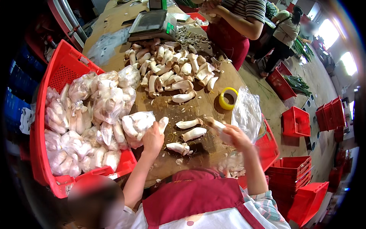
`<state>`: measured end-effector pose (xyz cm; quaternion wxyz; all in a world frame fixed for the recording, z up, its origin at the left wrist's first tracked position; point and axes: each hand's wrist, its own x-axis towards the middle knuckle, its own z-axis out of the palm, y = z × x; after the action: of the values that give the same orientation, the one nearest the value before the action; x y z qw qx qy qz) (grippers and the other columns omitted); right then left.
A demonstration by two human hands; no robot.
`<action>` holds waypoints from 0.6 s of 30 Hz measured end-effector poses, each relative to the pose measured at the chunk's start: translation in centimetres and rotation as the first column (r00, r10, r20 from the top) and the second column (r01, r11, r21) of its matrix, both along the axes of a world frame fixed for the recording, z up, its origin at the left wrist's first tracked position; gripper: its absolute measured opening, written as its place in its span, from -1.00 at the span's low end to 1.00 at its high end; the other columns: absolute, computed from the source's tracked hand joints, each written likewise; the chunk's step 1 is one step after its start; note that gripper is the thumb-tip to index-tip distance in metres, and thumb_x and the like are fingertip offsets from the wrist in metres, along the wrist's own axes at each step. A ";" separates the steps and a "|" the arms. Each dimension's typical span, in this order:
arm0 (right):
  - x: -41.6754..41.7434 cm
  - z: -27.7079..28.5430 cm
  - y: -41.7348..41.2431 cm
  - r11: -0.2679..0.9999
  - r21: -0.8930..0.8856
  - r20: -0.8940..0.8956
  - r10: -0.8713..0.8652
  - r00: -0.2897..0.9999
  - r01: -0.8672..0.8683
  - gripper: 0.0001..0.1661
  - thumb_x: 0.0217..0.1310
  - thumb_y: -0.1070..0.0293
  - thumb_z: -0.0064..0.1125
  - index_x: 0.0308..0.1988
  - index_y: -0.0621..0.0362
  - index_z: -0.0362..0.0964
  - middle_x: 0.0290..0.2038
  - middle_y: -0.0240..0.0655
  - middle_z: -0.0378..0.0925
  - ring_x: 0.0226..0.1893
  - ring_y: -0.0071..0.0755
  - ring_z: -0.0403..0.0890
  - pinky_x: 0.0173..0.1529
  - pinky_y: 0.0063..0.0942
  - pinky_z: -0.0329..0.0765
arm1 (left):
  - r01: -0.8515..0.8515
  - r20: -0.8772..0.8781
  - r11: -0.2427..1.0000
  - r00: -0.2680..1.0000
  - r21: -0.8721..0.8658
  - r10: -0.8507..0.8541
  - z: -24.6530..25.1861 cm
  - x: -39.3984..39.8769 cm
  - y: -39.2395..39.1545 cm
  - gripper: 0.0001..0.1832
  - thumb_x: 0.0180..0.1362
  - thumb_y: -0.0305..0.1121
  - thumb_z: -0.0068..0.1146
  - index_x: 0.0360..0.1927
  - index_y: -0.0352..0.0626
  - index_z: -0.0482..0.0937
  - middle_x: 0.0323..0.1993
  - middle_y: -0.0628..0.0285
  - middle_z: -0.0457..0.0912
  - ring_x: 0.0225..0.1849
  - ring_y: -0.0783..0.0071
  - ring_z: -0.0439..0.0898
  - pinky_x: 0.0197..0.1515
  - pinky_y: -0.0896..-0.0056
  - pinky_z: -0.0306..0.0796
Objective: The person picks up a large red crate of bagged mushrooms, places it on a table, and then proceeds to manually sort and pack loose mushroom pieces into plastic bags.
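My left hand [153, 140] is closed around a pale king oyster mushroom [163, 124], whose end sticks out past the fingers. Right beside that hand, a clear plastic bag of mushrooms [136, 126] rests by the crate's edge; whether my fingers also touch the bag I cannot tell. In my right hand [238, 138] is another king oyster mushroom [216, 124], slightly blurred, with its brownish end pointing left. Between the hands, a few loose mushrooms [194, 134] lie on the wooden tabletop [171, 107]. A large heap of mushrooms [171, 67] spreads farther back.
Bagged mushrooms fill the red plastic crate [55, 67] at left. A digital scale [153, 25] stands behind the heap. Yellow tape [226, 106] and clear plastic bags [247, 114] lie at right, above another red crate [267, 146]. A person in an apron [228, 40] stands across the table.
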<state>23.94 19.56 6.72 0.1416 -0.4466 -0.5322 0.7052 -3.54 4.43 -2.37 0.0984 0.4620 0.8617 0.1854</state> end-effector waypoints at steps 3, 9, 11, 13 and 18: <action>7.7 0.3 3.1 0.773 0.435 0.309 0.353 0.883 -0.461 -0.60 0.16 0.13 0.17 -0.17 0.25 0.52 -0.39 -0.35 0.46 -0.37 -0.44 0.49 -0.26 -0.48 0.44 | 0.080 -0.124 0.996 0.989 -0.039 -0.084 -1.2 0.7 0.1 -0.79 0.05 -0.47 0.08 -0.25 -0.26 0.35 -0.34 -0.01 0.56 -0.24 0.03 0.58 -0.21 0.12 0.49; 15.9 1.9 2.1 0.572 0.463 0.746 0.160 0.646 -0.677 -0.54 -0.04 0.01 0.37 -0.24 0.14 0.59 -0.31 -0.19 0.45 -0.28 -0.21 0.51 -0.19 -0.30 0.44 | 0.070 -0.317 0.992 0.943 -0.104 -0.099 -2.8 1.5 1.5 -0.94 0.15 -0.50 -0.07 -0.29 -0.20 0.37 -0.35 0.05 0.56 -0.23 0.11 0.58 -0.22 0.22 0.48; 13.0 1.4 0.9 0.606 0.541 0.742 -0.017 0.670 -0.583 -0.55 -0.07 0.02 0.39 -0.24 0.10 0.60 -0.29 -0.19 0.47 -0.26 -0.18 0.52 -0.16 -0.29 0.46 | 0.068 -0.286 0.997 0.955 -0.047 -0.079 -3.1 1.0 1.2 -0.83 0.04 -0.47 0.09 -0.31 -0.20 0.36 -0.42 0.05 0.56 -0.31 0.13 0.60 -0.28 0.18 0.47; 9.2 -0.9 -0.3 0.598 0.690 0.543 -0.057 0.838 -0.407 -0.68 -0.04 0.16 0.39 -0.23 0.01 0.61 -0.28 -0.16 0.47 -0.31 -0.11 0.55 -0.18 -0.28 0.50 | 0.079 -0.130 0.997 0.988 -0.024 -0.081 -2.0 0.8 1.2 -0.76 -0.02 -0.45 0.18 -0.32 -0.21 0.35 -0.44 0.03 0.58 -0.35 0.13 0.61 -0.31 0.14 0.47; -2.2 -5.9 -3.1 0.296 0.862 0.395 0.117 0.911 -0.412 -0.63 -0.08 0.32 0.32 -0.15 -0.02 0.54 -0.22 -0.19 0.36 -0.22 -0.17 0.49 -0.19 -0.27 0.54 | -0.227 0.887 0.957 0.458 0.183 -0.061 -0.2 0.3 0.0 -0.55 -0.08 -0.45 0.32 -0.09 -0.31 0.43 -0.34 0.20 0.59 -0.29 0.36 0.59 -0.19 0.40 0.48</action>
<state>21.76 16.49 0.86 0.1806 -0.2771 -0.9170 0.2228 -3.20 4.44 -2.53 0.4562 0.2645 0.6720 0.5200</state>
